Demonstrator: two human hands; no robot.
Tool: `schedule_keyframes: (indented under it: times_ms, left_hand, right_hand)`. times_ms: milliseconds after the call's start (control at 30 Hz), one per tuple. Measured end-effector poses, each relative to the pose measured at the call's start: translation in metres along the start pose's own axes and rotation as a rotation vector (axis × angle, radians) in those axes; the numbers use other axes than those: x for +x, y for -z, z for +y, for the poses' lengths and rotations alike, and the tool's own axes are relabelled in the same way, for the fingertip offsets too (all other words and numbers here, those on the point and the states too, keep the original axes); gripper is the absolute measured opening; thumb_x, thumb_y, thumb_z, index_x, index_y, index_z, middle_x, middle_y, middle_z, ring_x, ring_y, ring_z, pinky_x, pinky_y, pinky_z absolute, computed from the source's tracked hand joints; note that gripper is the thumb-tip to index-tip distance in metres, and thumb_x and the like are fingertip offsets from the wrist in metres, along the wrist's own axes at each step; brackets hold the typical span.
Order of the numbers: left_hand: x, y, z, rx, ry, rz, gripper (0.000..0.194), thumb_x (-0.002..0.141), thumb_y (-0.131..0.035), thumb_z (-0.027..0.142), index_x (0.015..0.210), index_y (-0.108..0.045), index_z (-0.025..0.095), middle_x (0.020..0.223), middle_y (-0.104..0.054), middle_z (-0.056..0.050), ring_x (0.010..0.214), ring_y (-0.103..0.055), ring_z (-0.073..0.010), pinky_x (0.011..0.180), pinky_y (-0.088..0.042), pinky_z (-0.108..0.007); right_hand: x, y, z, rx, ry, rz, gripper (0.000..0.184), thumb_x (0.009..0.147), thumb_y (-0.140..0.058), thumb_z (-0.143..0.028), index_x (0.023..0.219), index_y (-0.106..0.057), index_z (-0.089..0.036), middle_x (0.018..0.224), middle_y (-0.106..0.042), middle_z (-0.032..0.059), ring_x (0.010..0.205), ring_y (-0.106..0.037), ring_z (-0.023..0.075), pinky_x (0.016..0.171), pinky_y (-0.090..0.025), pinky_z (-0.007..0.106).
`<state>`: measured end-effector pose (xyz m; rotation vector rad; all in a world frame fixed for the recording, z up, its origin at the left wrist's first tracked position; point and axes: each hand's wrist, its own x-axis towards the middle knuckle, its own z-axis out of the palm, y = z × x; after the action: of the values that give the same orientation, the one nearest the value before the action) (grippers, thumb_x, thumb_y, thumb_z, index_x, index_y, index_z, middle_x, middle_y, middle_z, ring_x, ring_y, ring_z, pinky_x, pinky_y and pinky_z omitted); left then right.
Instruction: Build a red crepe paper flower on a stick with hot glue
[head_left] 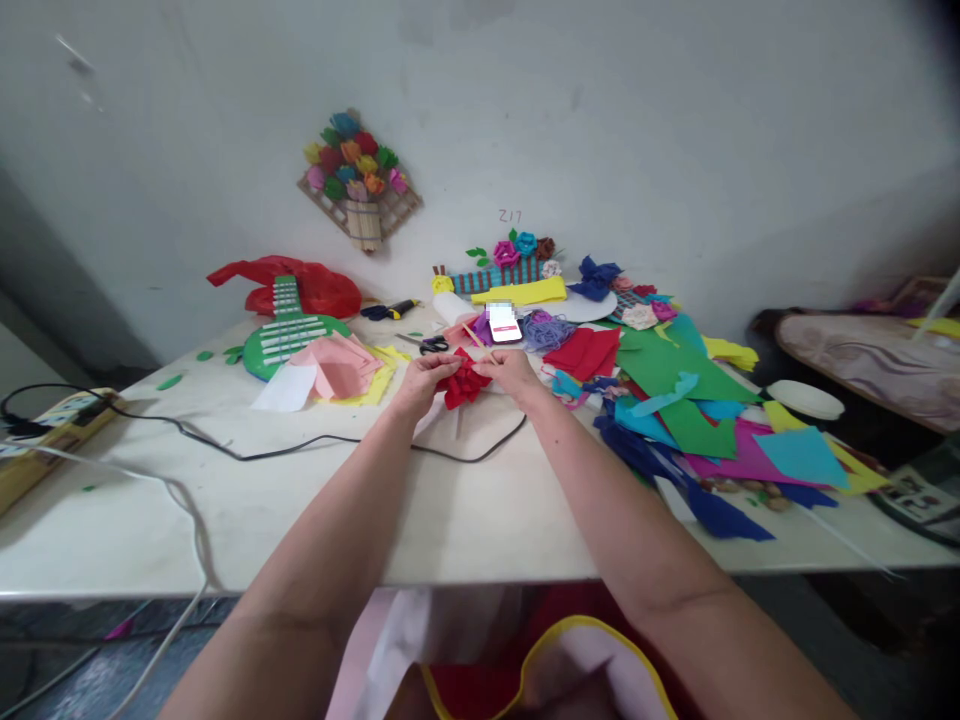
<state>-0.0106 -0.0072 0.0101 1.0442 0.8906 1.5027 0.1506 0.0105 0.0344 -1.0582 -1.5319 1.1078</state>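
Observation:
Between my two hands, just above the table, is a red paper flower (463,384) with folded petals. My left hand (429,382) pinches its left side, fingers closed. On the other side my right hand (514,374) is closed at the flower's right edge. A thin wooden stick (475,334) slants up and left from my right fingers; how it is held is partly hidden. Black-handled scissors (433,345) lie behind my left hand. Beyond my right hand sits a phone (503,322) with a lit screen, beside a heap of purple yarn (553,331).
Coloured paper sheets (667,365) pile up on the right. Pink paper (337,366) and a green guitar-shaped craft (289,325) lie on the left. A black cable (285,447) crosses the table (300,520) near my wrists, running toward a power strip (52,440).

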Motion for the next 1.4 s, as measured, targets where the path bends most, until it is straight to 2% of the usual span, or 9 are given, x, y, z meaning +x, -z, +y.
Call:
schedule_keyframes:
  times_ms: [233,400,567,800,1067,1400]
  left_hand:
    - [0.0016,0.0020,-0.0030,-0.042,0.023,-0.015,0.033,0.047,-0.089,0.030,0.072,-0.074,0.014,0.067,-0.070,-0.004,0.056,-0.061,-0.0119,0.054,-0.047,-0.022]
    - [0.0050,0.0047,-0.0067,-0.033,0.039,-0.002,0.032,0.044,-0.087,0.025,0.072,-0.074,0.015,0.071,-0.072,-0.006,0.059,-0.063,-0.0144,0.058,-0.049,-0.024]
    - [0.0063,0.0050,-0.0078,-0.017,0.042,0.008,0.031,0.044,-0.084,0.022,0.073,-0.075,0.014,0.068,-0.072,-0.007,0.056,-0.062,-0.0141,0.055,-0.047,-0.024]
    - [0.0057,0.0039,-0.0065,-0.027,0.051,0.042,0.027,0.045,-0.081,0.019,0.071,-0.075,0.014,0.067,-0.071,-0.006,0.056,-0.062,-0.0140,0.055,-0.047,-0.024]
    - [0.0058,0.0042,-0.0072,-0.023,0.046,0.020,0.027,0.049,-0.083,0.024,0.073,-0.074,0.013,0.069,-0.071,-0.007,0.059,-0.063,-0.0149,0.058,-0.048,-0.025]
    - [0.0066,0.0039,-0.0082,-0.036,0.037,0.026,0.028,0.044,-0.083,0.021,0.069,-0.073,0.013,0.067,-0.071,-0.006,0.058,-0.063,-0.0150,0.058,-0.049,-0.025]
  right_hand:
    - [0.0053,0.0018,0.0068,-0.250,0.096,0.017,0.013,0.063,-0.066,-0.029,0.061,-0.064,-0.016,0.056,-0.055,-0.0030,0.060,-0.049,0.0124,0.061,-0.037,0.026]
    - [0.0074,0.0026,0.0086,-0.480,0.178,0.037,0.024,0.067,-0.063,-0.032,0.051,-0.052,-0.018,0.054,-0.047,-0.0034,0.059,-0.043,0.0116,0.056,-0.031,0.025]
    - [0.0046,0.0025,0.0049,-0.597,0.198,0.026,0.027,0.069,-0.060,-0.031,0.051,-0.045,-0.019,0.056,-0.043,-0.0042,0.058,-0.037,0.0104,0.055,-0.026,0.025]
    - [0.0029,0.0029,0.0037,-0.657,0.205,0.017,0.027,0.071,-0.060,-0.031,0.052,-0.046,-0.019,0.056,-0.044,-0.0038,0.059,-0.037,0.0112,0.056,-0.025,0.026]
    - [0.0033,0.0016,0.0051,-0.691,0.190,0.042,0.016,0.073,-0.060,-0.029,0.059,-0.060,-0.019,0.060,-0.054,-0.0018,0.061,-0.042,0.0127,0.056,-0.026,0.026]
    - [0.0039,0.0013,0.0068,-0.650,0.188,0.024,0.018,0.072,-0.062,-0.033,0.061,-0.063,-0.019,0.062,-0.056,-0.0015,0.060,-0.042,0.0129,0.057,-0.028,0.026]
